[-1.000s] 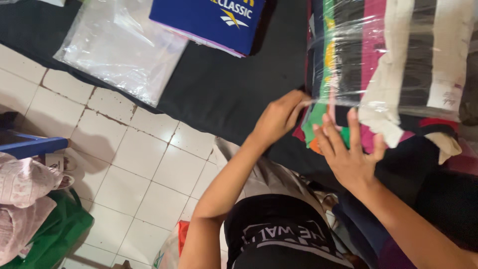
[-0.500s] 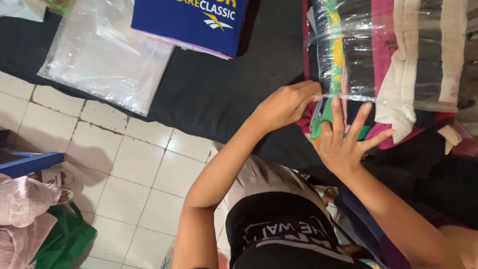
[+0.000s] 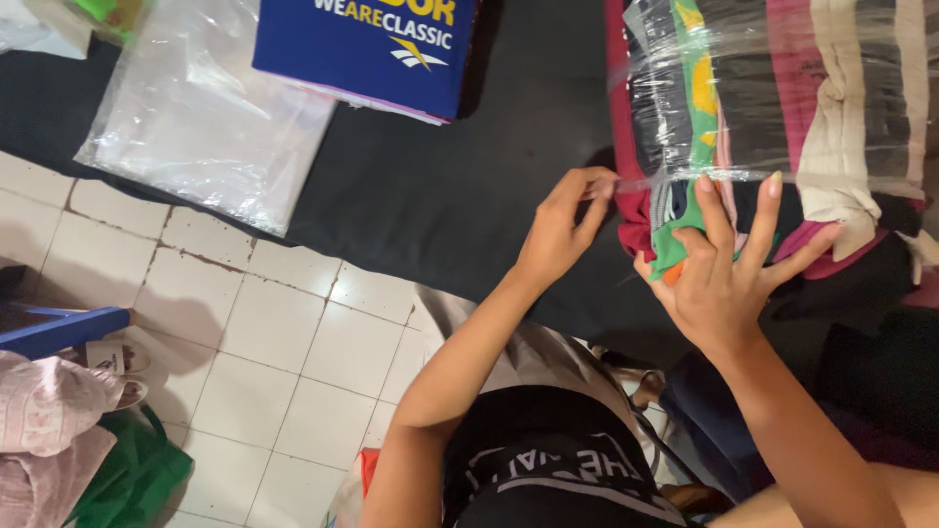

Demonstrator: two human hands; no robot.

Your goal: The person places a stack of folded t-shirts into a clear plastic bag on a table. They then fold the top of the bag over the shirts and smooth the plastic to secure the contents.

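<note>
A clear plastic bag (image 3: pixel 782 88) stuffed with folded clothes of several colours lies at the upper right on a black cloth (image 3: pixel 460 186). My left hand (image 3: pixel 565 230) pinches the bag's open edge near its lower left corner. My right hand (image 3: pixel 724 274) lies flat with fingers spread on the green and dark garments sticking out of the bag's mouth.
An empty clear plastic bag (image 3: pixel 196 117) lies at the upper left, partly on the white tiled floor (image 3: pixel 274 372). A blue printed folded garment (image 3: pixel 372 49) sits at the top. A blue stool edge (image 3: pixel 59 330), pink fabric (image 3: pixel 49 411) and a green bag (image 3: pixel 132 479) are at lower left.
The view has shifted so the stuffed bag sits higher and to the right. My left hand moved from the bag's corner to pinch its edge; my right hand stays pressed on the clothes.
</note>
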